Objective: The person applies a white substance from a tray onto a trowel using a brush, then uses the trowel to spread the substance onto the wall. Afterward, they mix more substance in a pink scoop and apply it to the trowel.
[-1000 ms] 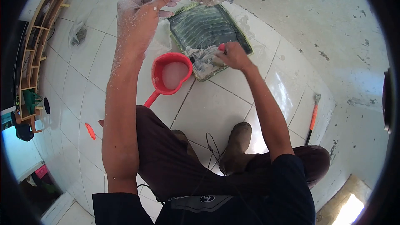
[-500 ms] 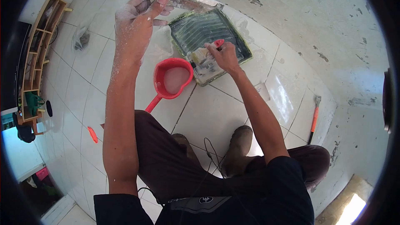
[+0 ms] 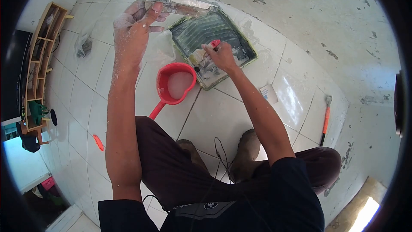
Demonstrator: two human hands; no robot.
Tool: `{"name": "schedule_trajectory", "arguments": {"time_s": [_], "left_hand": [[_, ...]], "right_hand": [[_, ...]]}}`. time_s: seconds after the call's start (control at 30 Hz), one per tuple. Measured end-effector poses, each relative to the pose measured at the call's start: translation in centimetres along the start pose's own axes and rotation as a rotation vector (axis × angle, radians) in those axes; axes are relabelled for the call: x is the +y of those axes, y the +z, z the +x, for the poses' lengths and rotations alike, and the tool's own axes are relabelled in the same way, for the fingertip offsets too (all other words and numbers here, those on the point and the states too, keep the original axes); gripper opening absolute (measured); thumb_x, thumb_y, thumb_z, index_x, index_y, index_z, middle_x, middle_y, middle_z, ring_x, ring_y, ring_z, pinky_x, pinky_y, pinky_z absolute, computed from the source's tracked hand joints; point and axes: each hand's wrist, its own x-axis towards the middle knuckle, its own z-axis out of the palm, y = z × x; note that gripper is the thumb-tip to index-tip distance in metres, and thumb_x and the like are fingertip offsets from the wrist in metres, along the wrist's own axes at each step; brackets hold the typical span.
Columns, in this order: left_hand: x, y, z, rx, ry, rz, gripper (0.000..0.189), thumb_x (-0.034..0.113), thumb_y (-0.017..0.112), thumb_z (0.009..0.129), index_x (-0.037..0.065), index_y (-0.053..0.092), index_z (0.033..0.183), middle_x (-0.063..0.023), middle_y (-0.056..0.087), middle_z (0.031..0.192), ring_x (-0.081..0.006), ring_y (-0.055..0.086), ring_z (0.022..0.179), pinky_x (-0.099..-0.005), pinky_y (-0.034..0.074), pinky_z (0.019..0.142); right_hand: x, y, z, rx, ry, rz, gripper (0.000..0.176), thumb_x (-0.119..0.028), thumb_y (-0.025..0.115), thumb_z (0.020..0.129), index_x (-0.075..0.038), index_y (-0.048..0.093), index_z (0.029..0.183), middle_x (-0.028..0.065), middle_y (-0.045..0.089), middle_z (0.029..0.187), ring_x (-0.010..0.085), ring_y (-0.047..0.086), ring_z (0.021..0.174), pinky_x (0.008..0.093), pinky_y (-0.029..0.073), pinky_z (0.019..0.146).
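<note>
My left hand (image 3: 136, 25), dusted with white powder, grips one end of a long, flat plastering blade (image 3: 180, 5) smeared with white putty. The blade is raised over the far edge of a dark ribbed paint tray (image 3: 246, 56). Closed around a putty knife (image 3: 215, 43) with a red handle end, my right hand (image 3: 224, 57) is over the near part of the tray. Its working end is partly hidden among the grey-white putty (image 3: 210, 74). Beside the tray's left corner stands a red dipper (image 3: 176, 66) with cloudy whitish liquid inside.
A hammer-like tool with an orange handle (image 3: 326, 120) lies by the right wall. A paper piece (image 3: 269, 93) is near my right forearm. Left are a plastic bag (image 3: 82, 46), an orange object (image 3: 98, 142) and a wooden shelf (image 3: 43, 34). A thin cable (image 3: 221, 150) hangs between my boots.
The plastering blade and my left hand sit slightly lower and farther left in view. My right hand has shifted a little left over the tray, still holding the putty knife.
</note>
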Motion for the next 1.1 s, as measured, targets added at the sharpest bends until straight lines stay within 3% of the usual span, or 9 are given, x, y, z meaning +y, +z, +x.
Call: {"name": "schedule_trajectory", "arguments": {"time_s": [0.07,0.3,0.5,0.57,0.73,0.8,0.93,1.0,1.1], "left_hand": [[-0.3,0.3,0.1,-0.011,0.007,-0.008,0.040,0.033,0.072,0.095,-0.002,0.067,0.114,-0.0102,0.072,0.101,-0.0175,0.068,0.092,-0.0318,0.056,0.080],[0.1,0.4,0.0,-0.003,0.016,-0.019,0.038,0.033,0.072,0.095,-0.001,0.068,0.111,-0.0097,0.072,0.099,-0.0163,0.068,0.092,-0.0308,0.055,0.079],[0.5,0.5,-0.4,-0.023,0.021,-0.017,0.037,0.032,0.072,0.095,0.000,0.068,0.113,-0.0078,0.074,0.100,-0.0157,0.069,0.092,-0.0297,0.054,0.079],[0.6,0.4,-0.4,-0.009,0.024,-0.037,0.037,0.032,0.072,0.095,0.000,0.069,0.113,-0.0076,0.074,0.100,-0.0155,0.069,0.092,-0.0293,0.054,0.079],[0.8,0.1,-0.5,0.012,0.031,-0.035,0.035,0.031,0.072,0.095,0.001,0.071,0.114,-0.0072,0.075,0.099,-0.0148,0.070,0.093,-0.0288,0.054,0.078],[0.7,-0.1,-0.5,0.017,-0.001,-0.033,0.035,0.031,0.072,0.095,0.001,0.071,0.113,-0.0070,0.075,0.098,-0.0145,0.070,0.092,-0.0290,0.054,0.078],[0.8,-0.9,-0.8,0.017,-0.004,-0.020,0.035,0.032,0.072,0.095,0.001,0.071,0.113,-0.0066,0.075,0.098,-0.0141,0.071,0.092,-0.0293,0.054,0.078],[0.7,-1.3,-1.0,0.022,0.020,-0.024,0.036,0.032,0.072,0.095,0.001,0.071,0.113,-0.0067,0.074,0.097,-0.0140,0.070,0.092,-0.0296,0.055,0.079],[0.5,-1.6,-1.0,0.029,0.037,-0.041,0.036,0.031,0.073,0.094,0.001,0.071,0.113,-0.0067,0.074,0.095,-0.0139,0.070,0.091,-0.0298,0.055,0.079]], "right_hand": [[-0.1,0.6,-0.9,0.014,0.016,0.035,0.044,-0.032,0.076,0.087,0.004,0.064,0.065,0.0218,0.063,0.061,0.0361,0.064,0.059,0.0439,0.050,0.061],[-0.5,-2.0,-2.8,-0.104,0.061,0.082,0.042,-0.031,0.076,0.087,0.006,0.066,0.071,0.0246,0.062,0.064,0.0417,0.061,0.061,0.0455,0.049,0.062],[-2.4,-4.3,-2.7,-0.116,-0.085,-0.170,0.035,-0.026,0.075,0.090,0.004,0.068,0.074,0.0177,0.065,0.064,0.0208,0.062,0.057,0.0394,0.049,0.059],[-4.9,-5.3,-2.5,-0.022,-0.085,0.107,0.031,-0.023,0.074,0.091,0.003,0.068,0.075,0.0116,0.064,0.063,0.0129,0.059,0.059,0.0352,0.048,0.057],[-8.9,-2.4,-2.9,-0.070,0.047,0.390,0.028,-0.021,0.075,0.090,0.003,0.068,0.076,0.0061,0.067,0.065,0.0107,0.059,0.060,0.0315,0.049,0.058],[-8.9,0.1,-3.7,-0.229,-0.045,0.248,0.027,-0.021,0.075,0.089,0.003,0.070,0.078,0.0122,0.070,0.070,0.0185,0.065,0.060,0.0357,0.051,0.061],[-7.4,4.7,-4.9,-0.264,-0.208,-0.041,0.021,-0.020,0.074,0.086,0.001,0.073,0.083,0.0201,0.071,0.075,0.0326,0.070,0.068,0.0427,0.053,0.065],[-7.8,5.0,-5.2,-0.400,-0.223,-0.228,0.020,-0.022,0.073,0.085,-0.002,0.074,0.085,0.0240,0.070,0.080,0.0408,0.069,0.080,0.0487,0.054,0.073],[-7.5,6.3,-5.1,-0.361,-0.260,-0.377,0.020,-0.025,0.072,0.085,-0.005,0.074,0.083,0.0215,0.070,0.082,0.0388,0.069,0.086,0.0503,0.054,0.078]]}}
